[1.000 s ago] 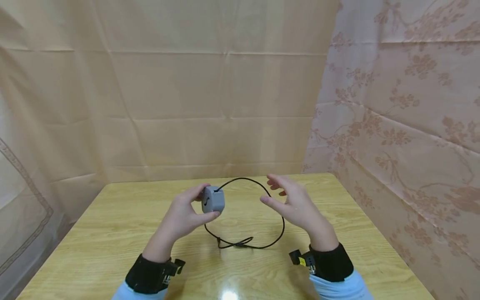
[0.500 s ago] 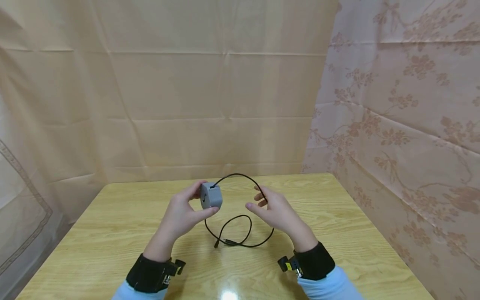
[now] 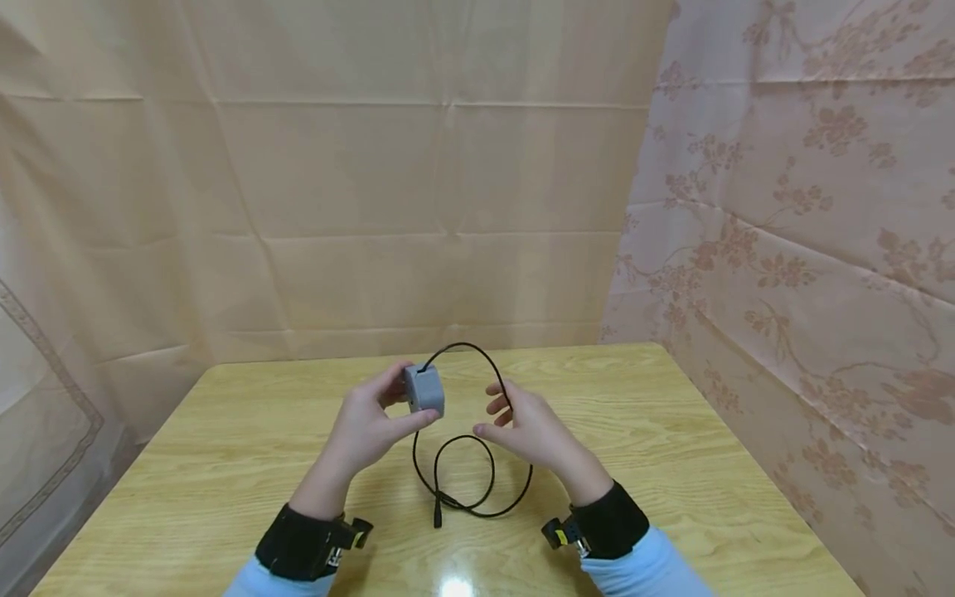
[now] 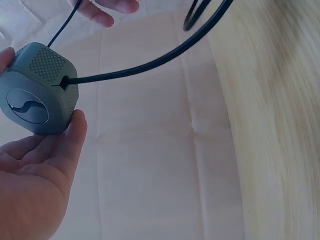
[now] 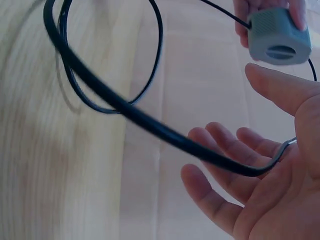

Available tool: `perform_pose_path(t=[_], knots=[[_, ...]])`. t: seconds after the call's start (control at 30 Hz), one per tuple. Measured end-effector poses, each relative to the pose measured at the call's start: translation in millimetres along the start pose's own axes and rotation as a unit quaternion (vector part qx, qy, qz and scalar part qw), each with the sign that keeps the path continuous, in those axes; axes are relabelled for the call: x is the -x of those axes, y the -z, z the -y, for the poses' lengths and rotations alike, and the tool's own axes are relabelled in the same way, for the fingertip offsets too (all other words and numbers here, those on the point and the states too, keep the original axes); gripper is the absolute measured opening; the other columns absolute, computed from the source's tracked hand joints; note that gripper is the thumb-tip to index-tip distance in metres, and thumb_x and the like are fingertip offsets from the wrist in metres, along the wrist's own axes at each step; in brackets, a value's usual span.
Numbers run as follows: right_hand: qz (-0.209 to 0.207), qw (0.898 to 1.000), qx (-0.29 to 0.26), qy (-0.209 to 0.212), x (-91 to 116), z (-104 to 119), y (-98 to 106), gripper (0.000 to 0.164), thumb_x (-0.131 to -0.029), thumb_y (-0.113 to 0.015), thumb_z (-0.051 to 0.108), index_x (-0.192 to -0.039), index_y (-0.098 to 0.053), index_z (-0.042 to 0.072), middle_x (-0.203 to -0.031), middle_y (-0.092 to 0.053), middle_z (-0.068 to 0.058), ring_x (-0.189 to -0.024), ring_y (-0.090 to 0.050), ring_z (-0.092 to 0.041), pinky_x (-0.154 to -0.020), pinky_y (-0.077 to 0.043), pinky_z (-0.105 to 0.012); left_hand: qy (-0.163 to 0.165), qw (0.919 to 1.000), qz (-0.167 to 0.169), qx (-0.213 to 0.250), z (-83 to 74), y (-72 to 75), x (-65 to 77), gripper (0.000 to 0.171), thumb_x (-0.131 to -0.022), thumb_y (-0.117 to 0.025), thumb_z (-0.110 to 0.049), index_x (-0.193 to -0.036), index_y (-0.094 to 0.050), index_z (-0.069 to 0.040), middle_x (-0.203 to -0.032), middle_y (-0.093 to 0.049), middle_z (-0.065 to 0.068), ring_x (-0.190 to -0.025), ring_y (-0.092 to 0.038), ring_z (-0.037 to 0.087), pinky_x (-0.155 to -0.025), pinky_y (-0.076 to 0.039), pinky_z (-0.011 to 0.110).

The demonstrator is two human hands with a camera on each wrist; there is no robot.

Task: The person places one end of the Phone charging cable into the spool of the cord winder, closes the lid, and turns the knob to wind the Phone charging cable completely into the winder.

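My left hand (image 3: pixel 366 427) grips a small grey cable winder (image 3: pixel 425 391) between thumb and fingers, raised above the table. It is a chunky block with cut corners, textured sides and a round recessed face, seen in the left wrist view. A black cable (image 5: pixel 160 131) leaves it on two sides. One stretch arches over to my right hand (image 3: pixel 533 427) and runs across its palm and fingers, which are loosely bent and not closed round it. Below, the cable loops between the hands, and its dark end connector (image 3: pixel 437 518) hangs near the table.
The light wood-grain table (image 3: pixel 224 464) reaches back to a beige cloth (image 3: pixel 336 207). A pink floral cloth (image 3: pixel 806 249) hangs at the right. Black wrist bands (image 3: pixel 298 543) with small cameras sit on both wrists.
My right hand has moved left and down towards the winder, and the cable now lies across it. The hanging loop has opened rounder, and the connector has swung lower. My left hand keeps its grip.
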State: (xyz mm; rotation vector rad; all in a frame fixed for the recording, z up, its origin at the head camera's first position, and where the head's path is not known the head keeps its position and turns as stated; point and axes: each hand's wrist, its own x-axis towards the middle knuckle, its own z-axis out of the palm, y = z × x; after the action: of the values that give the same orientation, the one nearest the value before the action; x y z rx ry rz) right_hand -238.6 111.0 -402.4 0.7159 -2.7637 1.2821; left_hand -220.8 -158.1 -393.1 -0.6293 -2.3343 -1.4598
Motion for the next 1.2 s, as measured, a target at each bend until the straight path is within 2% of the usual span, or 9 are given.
perform_pose_path(t=[0.13,0.23,0.33,0.5,0.7,0.93,1.07,1.2], knots=[[0.021,0.997,-0.070,0.002,-0.9,2.6,-6.6,0.059,-0.092,-0.079,0.033,-0.137,-0.050,0.007,-0.111,-0.068,-0.007,-0.095,-0.066,-0.019,-0.080,-0.056,-0.039,0.022,0.9977,0.017,0.061,2.4,-3.3,0.0,0.069,-0.083,-0.088,-0.022,-0.142,-0.055,-0.005,-0.122,-0.068,0.013,-0.110,-0.067,0.028,-0.094,-0.054,0.047],[0.045,0.989,-0.140,-0.009,-2.1,3.4,-12.1,0.060,-0.092,-0.079,0.030,-0.137,-0.048,0.005,-0.114,-0.068,-0.012,-0.098,-0.067,-0.024,-0.083,-0.057,-0.041,0.051,0.9918,0.035,0.111,3.7,-6.2,-0.1,0.071,-0.085,-0.086,-0.022,-0.145,-0.052,-0.003,-0.128,-0.065,0.017,-0.115,-0.066,0.030,-0.094,-0.054,0.042],[0.065,0.982,-0.176,-0.020,-3.3,4.5,-18.0,0.059,-0.091,-0.080,0.027,-0.136,-0.049,0.004,-0.116,-0.067,-0.014,-0.101,-0.067,-0.027,-0.086,-0.056,-0.041,0.082,0.9866,0.048,0.133,4.4,-8.1,0.2,0.077,-0.086,-0.085,-0.026,-0.149,-0.047,-0.003,-0.133,-0.061,0.019,-0.119,-0.063,0.031,-0.094,-0.054,0.037],[0.078,0.979,-0.187,-0.022,-4.7,6.2,-26.8,0.051,-0.091,-0.080,0.020,-0.127,-0.048,0.002,-0.113,-0.069,-0.013,-0.100,-0.068,-0.026,-0.086,-0.056,-0.041,0.106,0.9828,0.053,0.141,5.4,-9.6,1.0,0.081,-0.087,-0.084,-0.029,-0.152,-0.043,-0.005,-0.138,-0.058,0.019,-0.125,-0.060,0.033,-0.097,-0.052,0.040],[0.073,0.977,-0.199,-0.023,-5.0,7.5,-35.2,0.048,-0.091,-0.079,0.013,-0.119,-0.044,-0.002,-0.106,-0.073,-0.008,-0.096,-0.071,-0.022,-0.087,-0.056,-0.040,0.116,0.9761,0.062,0.173,6.8,-9.9,1.7,0.079,-0.088,-0.083,-0.028,-0.153,-0.043,-0.007,-0.144,-0.054,0.019,-0.131,-0.054,0.033,-0.100,-0.050,0.044],[0.064,0.974,-0.217,-0.026,-6.2,8.1,-42.3,0.042,-0.091,-0.077,0.006,-0.109,-0.040,0.003,-0.100,-0.075,-0.007,-0.095,-0.071,-0.020,-0.080,-0.054,-0.034,0.129,0.9695,0.066,0.198,6.2,-9.5,1.4,0.079,-0.090,-0.082,-0.027,-0.154,-0.041,-0.007,-0.146,-0.051,0.019,-0.134,-0.052,0.032,-0.103,-0.047,0.045],[0.066,0.973,-0.222,-0.020,-7.2,6.5,-44.7,0.037,-0.092,-0.074,0.002,-0.108,-0.040,0.003,-0.099,-0.075,-0.009,-0.094,-0.072,-0.021,-0.080,-0.055,-0.033,0.136,0.9666,0.064,0.207,6.7,-9.5,1.7,0.079,-0.090,-0.082,-0.024,-0.154,-0.040,-0.005,-0.146,-0.051,0.019,-0.134,-0.052,0.033,-0.103,-0.047,0.045],[0.077,0.968,-0.238,-0.022,-7.5,6.7,-44.8,0.033,-0.094,-0.071,-0.001,-0.108,-0.042,0.003,-0.104,-0.074,-0.018,-0.098,-0.072,-0.022,-0.085,-0.057,-0.036,0.138,0.9616,0.066,0.228,6.4,-9.9,1.5,0.078,-0.090,-0.081,-0.021,-0.154,-0.039,-0.003,-0.146,-0.051,0.021,-0.133,-0.052,0.034,-0.103,-0.047,0.044]])
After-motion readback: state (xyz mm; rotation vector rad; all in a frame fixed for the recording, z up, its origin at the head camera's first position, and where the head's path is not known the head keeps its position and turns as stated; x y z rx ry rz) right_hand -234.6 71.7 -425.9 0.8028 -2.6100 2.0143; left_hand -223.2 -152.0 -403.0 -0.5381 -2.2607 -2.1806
